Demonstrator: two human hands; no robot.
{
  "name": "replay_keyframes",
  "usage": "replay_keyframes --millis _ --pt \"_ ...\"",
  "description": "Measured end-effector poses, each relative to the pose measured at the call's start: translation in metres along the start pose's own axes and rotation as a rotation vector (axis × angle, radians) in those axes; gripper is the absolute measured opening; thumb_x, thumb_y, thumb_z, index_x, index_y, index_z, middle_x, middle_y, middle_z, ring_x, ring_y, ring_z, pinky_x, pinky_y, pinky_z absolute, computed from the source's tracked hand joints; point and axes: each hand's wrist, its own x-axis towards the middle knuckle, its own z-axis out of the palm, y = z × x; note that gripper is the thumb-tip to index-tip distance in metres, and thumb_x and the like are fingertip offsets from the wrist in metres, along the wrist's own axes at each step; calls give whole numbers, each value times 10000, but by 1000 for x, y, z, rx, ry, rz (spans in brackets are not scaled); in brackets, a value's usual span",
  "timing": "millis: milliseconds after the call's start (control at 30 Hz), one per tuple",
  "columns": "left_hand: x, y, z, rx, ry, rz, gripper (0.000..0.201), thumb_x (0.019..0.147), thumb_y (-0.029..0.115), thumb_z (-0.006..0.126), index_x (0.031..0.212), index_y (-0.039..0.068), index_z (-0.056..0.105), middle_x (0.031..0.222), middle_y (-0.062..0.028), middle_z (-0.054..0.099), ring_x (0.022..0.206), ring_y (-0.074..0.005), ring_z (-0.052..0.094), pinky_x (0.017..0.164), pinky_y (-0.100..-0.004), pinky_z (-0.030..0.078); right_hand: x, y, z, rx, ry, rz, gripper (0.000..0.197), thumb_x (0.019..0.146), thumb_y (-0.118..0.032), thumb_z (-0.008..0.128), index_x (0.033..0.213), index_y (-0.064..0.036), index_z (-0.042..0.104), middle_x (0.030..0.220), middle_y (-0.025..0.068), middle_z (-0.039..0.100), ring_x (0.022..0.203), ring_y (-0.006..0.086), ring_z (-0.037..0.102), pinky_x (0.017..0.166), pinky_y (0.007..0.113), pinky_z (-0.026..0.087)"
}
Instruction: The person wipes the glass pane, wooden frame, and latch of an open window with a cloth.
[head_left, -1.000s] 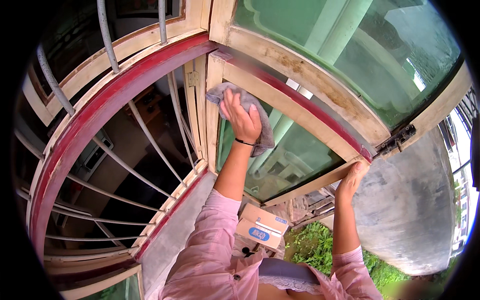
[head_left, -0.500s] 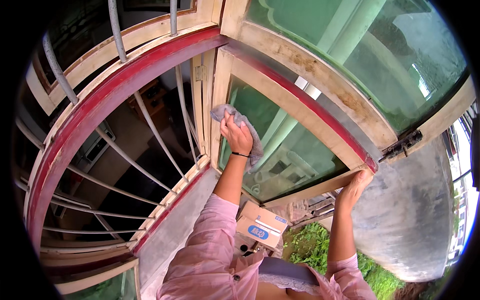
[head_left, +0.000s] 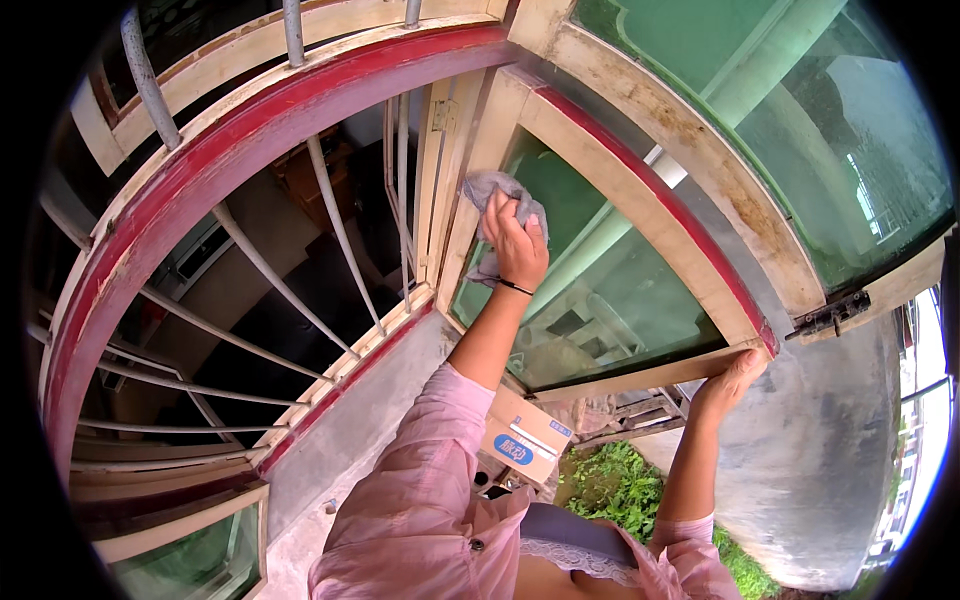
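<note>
Left hand: from where I stand, the person's left hand (head_left: 520, 250) presses a soft, crumpled grey cloth (head_left: 487, 184) to the window, the fingers bent and lying close together over the bunched fabric, the thumb a little apart.
Cloth: it lies at the left side of the green-tinted glass pane (head_left: 625, 290), high up, overlapping the cream-painted wooden sash frame (head_left: 560, 125) there; one fold shows below the hand.
Right hand: the right hand (head_left: 728, 388) rests at the frame's lower outer corner, its fingers pressed together along the wood; I cannot tell whether they curl behind it.
Wiping so far: I judge the work to be partway, with the cloth on the glass, but I see no line that parts wiped glass from unwiped.
Away from the cloth: the middle and right of the pane lie uncovered, showing reflections; whether they are done or left, I cannot tell.
Upper window: neither hand touches the larger green glass panel (head_left: 690, 40) above; its cream lower rail (head_left: 690, 125) bears brown stains, so I would count that rail as uncleaned.
Beside the sash: grey metal bars (head_left: 255, 260) cross the opening at left; a brown cardboard box (head_left: 510, 420) sits below.
</note>
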Motion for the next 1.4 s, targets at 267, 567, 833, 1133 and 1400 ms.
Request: replay_keyframes --millis 267,567,833,1133,1400 --pt "-110 -84 4 64 5 -181 367 922 185 403 1187 -60 338 1333 -330 333 1217 -491 325 1035 -560 198 4 16 -1 70 84 -34 739 927 -571 393 1381 -1 271 1364 144 363 1250 237 362 1056 348 274" --pt "-180 -123 14 45 -82 -330 423 918 119 405 1264 -98 297 1346 -331 320 1254 -456 325 1054 -472 252 21 37 -4 134 172 15 761 925 -578 375 1381 19 253 1397 183 332 1263 276 367 1066 374 303" --pt "-234 -145 -2 -103 -27 -979 381 938 127 415 1280 -32 367 1169 -239 535 1106 -402 505 929 -380 392 24 38 5 151 167 9 754 934 -559 369 1406 9 218 1415 173 317 1273 289 361 1071 386 302" --pt "-177 -157 -20 -114 11 -907 394 971 214 381 1263 -49 366 1191 -225 500 1071 -354 509 945 -383 378 40 52 8 205 174 29 689 960 -503 354 1405 7 224 1410 178 322 1269 293 367 1074 393 306" --pt "-2 -62 -88 -561 -9 -382 403 973 214 448 1272 -48 378 1201 -116 495 1090 -160 477 970 -300 358 51 61 7 255 145 -11 752 931 -560 381 1396 14 243 1400 190 321 1273 291 356 1056 398 308"
